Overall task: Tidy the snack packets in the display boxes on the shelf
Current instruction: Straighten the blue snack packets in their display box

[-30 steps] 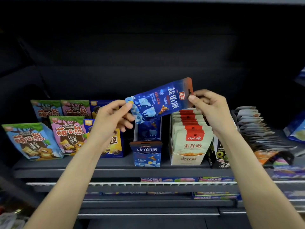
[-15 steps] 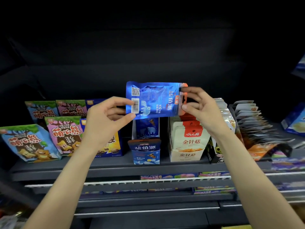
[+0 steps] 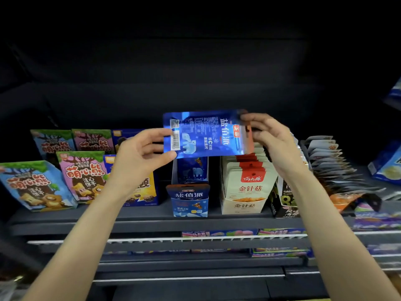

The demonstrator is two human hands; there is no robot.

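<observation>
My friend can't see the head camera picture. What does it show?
Two hands, left and right, hold a shiny blue snack packet sideways above a blue cardboard display box on a dark shelf.

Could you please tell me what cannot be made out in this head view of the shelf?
- How many packets remain in the blue display box: the blue packet, held by the left hand and right hand, covers its top.
- The black box: largely behind the right forearm.
- The yellow packet: partly behind the left wrist.
- Lower-shelf goods: blurred, mostly hidden by shelf edges.
</observation>
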